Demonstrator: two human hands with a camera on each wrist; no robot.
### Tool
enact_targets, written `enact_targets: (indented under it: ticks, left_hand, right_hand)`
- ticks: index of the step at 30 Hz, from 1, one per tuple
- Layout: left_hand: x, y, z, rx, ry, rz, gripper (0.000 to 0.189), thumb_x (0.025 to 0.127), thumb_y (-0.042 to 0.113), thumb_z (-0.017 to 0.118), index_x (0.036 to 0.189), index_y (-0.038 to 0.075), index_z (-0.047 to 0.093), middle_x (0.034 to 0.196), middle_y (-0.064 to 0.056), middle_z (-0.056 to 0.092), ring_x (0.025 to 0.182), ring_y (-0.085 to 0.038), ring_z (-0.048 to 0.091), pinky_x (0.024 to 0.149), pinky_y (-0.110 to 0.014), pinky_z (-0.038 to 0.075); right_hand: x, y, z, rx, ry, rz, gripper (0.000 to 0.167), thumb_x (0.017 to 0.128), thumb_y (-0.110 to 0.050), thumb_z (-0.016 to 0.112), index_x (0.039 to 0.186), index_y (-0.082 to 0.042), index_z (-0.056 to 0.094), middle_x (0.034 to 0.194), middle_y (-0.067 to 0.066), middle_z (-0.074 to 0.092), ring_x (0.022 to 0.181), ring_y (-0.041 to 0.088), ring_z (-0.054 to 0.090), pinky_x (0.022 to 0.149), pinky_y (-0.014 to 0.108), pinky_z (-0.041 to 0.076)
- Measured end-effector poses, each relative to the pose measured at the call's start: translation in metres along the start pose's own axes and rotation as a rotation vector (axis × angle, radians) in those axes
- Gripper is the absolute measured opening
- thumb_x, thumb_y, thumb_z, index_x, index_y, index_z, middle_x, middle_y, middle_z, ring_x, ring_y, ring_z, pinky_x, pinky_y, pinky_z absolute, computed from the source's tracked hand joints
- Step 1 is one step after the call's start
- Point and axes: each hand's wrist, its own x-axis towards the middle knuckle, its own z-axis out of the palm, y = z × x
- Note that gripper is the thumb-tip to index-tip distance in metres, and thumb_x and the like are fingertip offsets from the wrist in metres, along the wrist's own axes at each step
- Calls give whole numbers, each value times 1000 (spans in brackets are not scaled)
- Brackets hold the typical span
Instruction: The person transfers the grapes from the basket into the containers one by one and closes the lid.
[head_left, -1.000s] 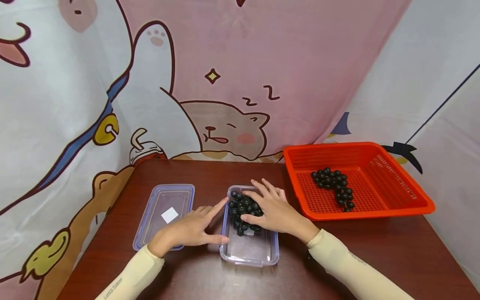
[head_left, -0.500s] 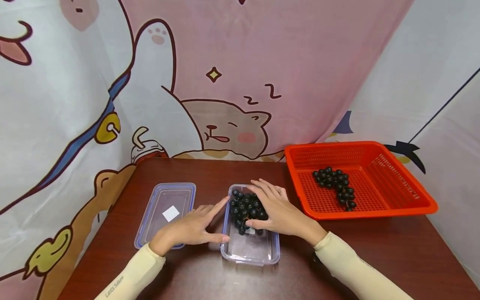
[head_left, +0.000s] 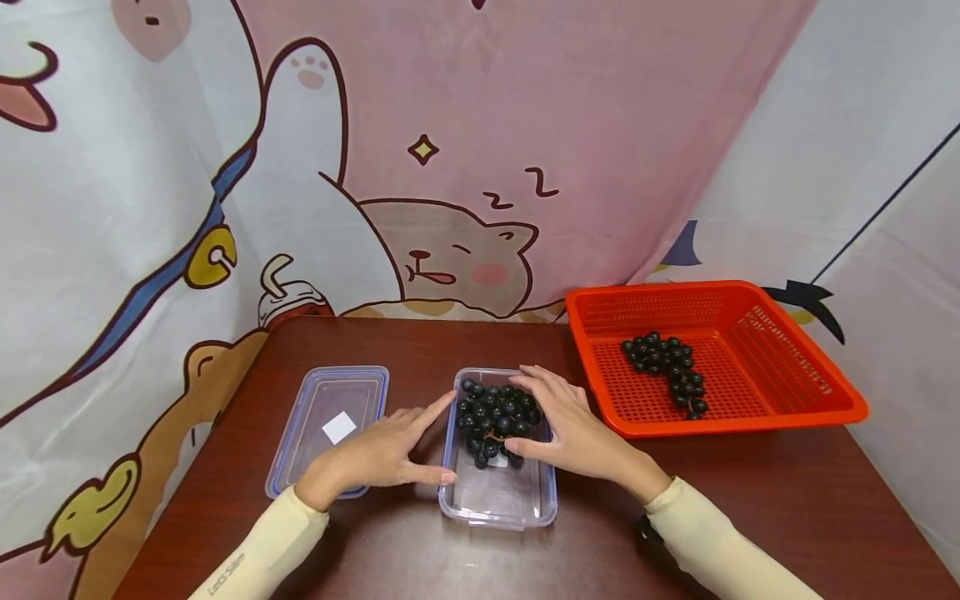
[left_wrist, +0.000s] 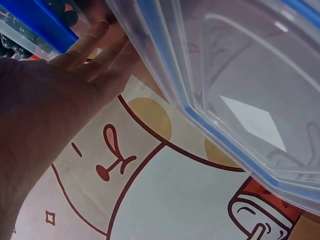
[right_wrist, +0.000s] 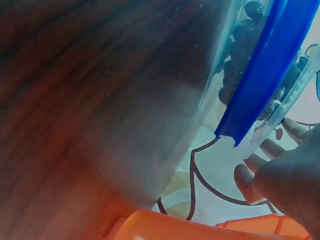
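A clear plastic container (head_left: 495, 500) with a blue edge stands mid-table, a bunch of dark grapes (head_left: 487, 412) filling its far half. My left hand (head_left: 378, 450) lies at the container's left rim, index finger and thumb stretched out along it. Over the right rim is my right hand (head_left: 573, 433), fingers spread and loosely bent, thumb tip beside the grapes' stem. In the right wrist view, the fingers of the right hand (right_wrist: 285, 175) reach up near the container's blue strip (right_wrist: 265, 75), with grapes (right_wrist: 240, 55) showing through the clear wall.
Left of the container lies a clear, blue-edged, lid-like piece (head_left: 322, 396) with a white label (head_left: 339, 427), partly behind the left wrist. An orange perforated basket (head_left: 750, 427) stands at the back right with another bunch of grapes (head_left: 660, 358) inside. A printed curtain (head_left: 600, 125) hangs behind the table.
My right hand has drawn back to the right, off the grapes to the rim, so more of the bunch and its stem shows. The left hand has stayed in place.
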Motion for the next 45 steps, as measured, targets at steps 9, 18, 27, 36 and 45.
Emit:
enact_targets:
  ticks: [9,18,27,36,45]
  left_hand:
    - [7,-3,-1,21,-13,15,119,91,71,78,178,23,11,159,-21,51,139,-44,52,109,-65,46]
    - [12,-5,-4,-7,-1,25,124,87,69,83,178,23,12,163,-24,46,143,-46,48,110,-69,43]
    - [11,-9,-2,27,11,55,125,87,68,84,178,20,12,160,-25,48,140,-48,50,108,-69,45]
    - [14,-9,-3,3,-6,64,124,87,67,85,178,23,11,163,-24,44,144,-47,46,110,-71,42]
    - [13,-7,-5,-2,-37,27,122,89,70,82,178,29,9,164,-23,44,146,-47,45,110,-71,42]
  right_hand:
    - [-3,-9,-8,-9,26,11,90,93,-67,78,162,-18,48,169,7,40,151,31,42,112,74,34]
    - [-8,-19,-20,96,9,39,85,95,-60,80,163,-22,45,169,2,36,147,29,46,113,73,39]
    - [-7,-24,-39,113,15,0,80,98,-51,80,164,-25,44,171,-2,34,151,25,42,116,62,42]
    - [-3,-21,-67,100,60,8,75,100,-49,79,163,-27,44,173,1,32,157,28,33,118,72,32]
    - [-10,0,-86,68,132,53,68,104,-41,75,162,-21,47,171,5,35,155,29,34,115,76,22]
